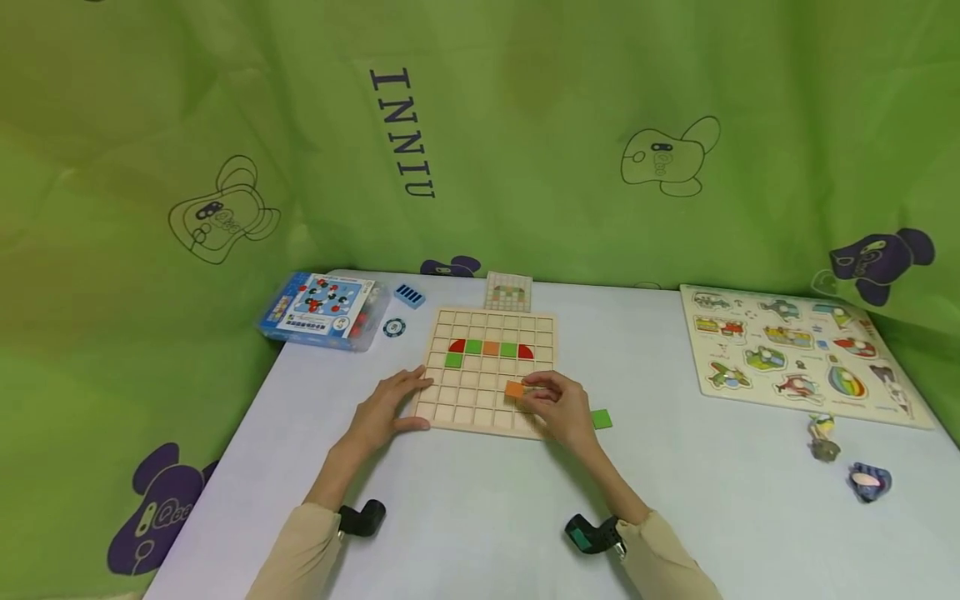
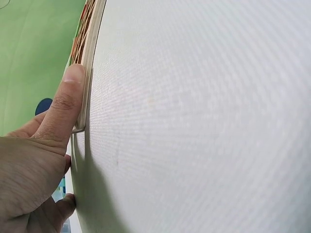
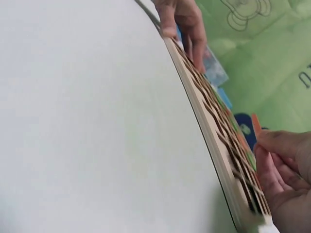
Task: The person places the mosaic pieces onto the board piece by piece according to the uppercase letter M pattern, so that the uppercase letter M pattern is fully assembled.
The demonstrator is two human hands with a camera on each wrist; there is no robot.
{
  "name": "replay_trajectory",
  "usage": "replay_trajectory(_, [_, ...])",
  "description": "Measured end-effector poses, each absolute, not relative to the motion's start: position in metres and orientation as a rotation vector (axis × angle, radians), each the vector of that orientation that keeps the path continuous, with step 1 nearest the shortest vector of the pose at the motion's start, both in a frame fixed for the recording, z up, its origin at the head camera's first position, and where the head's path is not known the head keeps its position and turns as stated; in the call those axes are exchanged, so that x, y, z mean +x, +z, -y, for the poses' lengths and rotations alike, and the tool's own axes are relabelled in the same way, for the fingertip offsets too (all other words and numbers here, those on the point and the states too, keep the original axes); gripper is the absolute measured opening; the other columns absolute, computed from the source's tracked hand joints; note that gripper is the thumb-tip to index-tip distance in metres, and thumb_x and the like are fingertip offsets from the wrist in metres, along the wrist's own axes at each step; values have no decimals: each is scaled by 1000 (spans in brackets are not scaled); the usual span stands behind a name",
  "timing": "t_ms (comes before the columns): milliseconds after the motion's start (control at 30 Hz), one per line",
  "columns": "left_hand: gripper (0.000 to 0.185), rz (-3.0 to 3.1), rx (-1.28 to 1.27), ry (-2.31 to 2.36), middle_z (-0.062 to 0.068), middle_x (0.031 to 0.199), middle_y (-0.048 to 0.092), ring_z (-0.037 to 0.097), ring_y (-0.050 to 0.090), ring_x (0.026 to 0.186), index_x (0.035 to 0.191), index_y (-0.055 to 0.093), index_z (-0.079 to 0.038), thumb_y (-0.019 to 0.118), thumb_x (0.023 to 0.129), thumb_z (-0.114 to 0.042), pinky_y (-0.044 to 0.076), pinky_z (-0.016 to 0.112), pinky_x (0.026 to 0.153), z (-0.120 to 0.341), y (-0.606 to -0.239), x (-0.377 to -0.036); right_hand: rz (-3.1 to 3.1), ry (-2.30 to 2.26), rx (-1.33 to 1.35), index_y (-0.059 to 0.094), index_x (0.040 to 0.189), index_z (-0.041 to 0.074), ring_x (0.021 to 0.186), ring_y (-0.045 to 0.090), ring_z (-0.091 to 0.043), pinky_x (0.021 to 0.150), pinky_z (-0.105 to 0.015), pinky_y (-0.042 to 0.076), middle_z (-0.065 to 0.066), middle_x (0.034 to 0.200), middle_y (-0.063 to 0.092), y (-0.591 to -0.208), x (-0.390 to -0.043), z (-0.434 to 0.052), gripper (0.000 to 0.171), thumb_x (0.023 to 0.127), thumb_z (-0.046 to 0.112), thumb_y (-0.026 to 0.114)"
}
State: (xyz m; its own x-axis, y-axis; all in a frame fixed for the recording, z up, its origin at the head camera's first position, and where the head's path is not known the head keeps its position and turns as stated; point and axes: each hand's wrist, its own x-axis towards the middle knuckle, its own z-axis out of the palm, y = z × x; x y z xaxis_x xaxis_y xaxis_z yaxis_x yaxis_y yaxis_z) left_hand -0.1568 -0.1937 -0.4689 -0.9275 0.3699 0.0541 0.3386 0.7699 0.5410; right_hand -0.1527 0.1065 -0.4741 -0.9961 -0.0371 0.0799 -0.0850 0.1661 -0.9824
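Bracing the wooden grid board [image 1: 487, 371] on the desk [image 1: 465, 500], the left hand [image 1: 386, 408] lies flat-fingered along its near-left edge, thumb against the rim. Six tiles sit in the upper rows — a red-green-orange-green-red line and one green below; most cells are bare. The right hand [image 1: 558, 407] pinches an orange tile [image 1: 514, 388] over the lower-right cells, not yet seated. A spare green tile [image 1: 601, 419] waits just right of the board.

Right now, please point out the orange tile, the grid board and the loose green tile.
orange tile [image 1: 514, 388]: head view, its top face.
grid board [image 1: 467, 400]: head view, an empty cell near its front.
green tile [image 1: 602, 419]: head view, its middle.
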Motion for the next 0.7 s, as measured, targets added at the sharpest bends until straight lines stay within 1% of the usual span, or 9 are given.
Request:
replay_trajectory(67, [69, -2898, 572, 872, 6, 152, 36, 39, 30, 138, 136, 53, -12, 77, 74, -30, 33, 76, 90, 194, -469, -157, 2347, 2026, 141, 66, 103, -7, 84, 68, -28, 69, -17, 55, -22, 102, 69, -475, -158, -91, 26, 78, -9, 73])
replay_trajectory(133, [69, -2894, 572, 877, 7, 152, 36, 39, 30, 138, 136, 53, -12, 78, 74, -30, 33, 76, 90, 195, -470, -158, 2342, 2028, 173, 65, 102, -10, 84, 68, -33, 70, -22, 56, -24, 101, 68, -467, -161, -77, 25, 78, -11, 72])
replay_trajectory(300, [69, -2892, 588, 901, 7, 152, 36, 39, 31, 137, 136, 53, -12, 78, 74, -31, 36, 73, 91, 195, -472, -159, 2395, 1874, 296, 65, 97, -11, 78, 68, -31, 67, -24, 57, -24, 94, 68, -470, -175, -49, 21, 77, -13, 70])
replay_trajectory(367, [69, -2895, 597, 905, 7, 151, 37, 39, 33, 136, 136, 54, -12, 78, 74, -31, 37, 73, 90, 195, -473, -159, 2423, 1781, 352, 66, 96, -9, 75, 67, -26, 65, -20, 55, -20, 92, 69, -479, -183, -42, 20, 77, -12, 70])
replay_trajectory(433, [69, -2897, 598, 901, 8, 151, 37, 39, 34, 135, 136, 54, -12, 78, 74, -31, 37, 72, 90, 195, -473, -159, 2459, 1727, 397, 66, 97, -9, 76, 67, -25, 64, -22, 56, -20, 92, 69, -478, -187, -36, 19, 78, -12, 69])
replay_trajectory(567, [69, -2902, 588, 883, 8, 151, 37, 40, 33, 136, 136, 53, -12, 77, 75, -32, 36, 75, 88, 195, -472, -158, 2525, 1650, 463, 66, 99, -9, 77, 68, -24, 66, -22, 55, -19, 93, 69, -476, -193, -26, 19, 79, -10, 68])
replay_trajectory(700, [68, -2902, 580, 873, 7, 152, 37, 39, 32, 136, 136, 53, -12, 77, 75, -33, 34, 76, 87, 195, -470, -158, 2540, 1655, 504, 65, 102, -10, 81, 69, -26, 69, -24, 56, -20, 97, 69, -474, -195, -20, 23, 80, -11, 68])
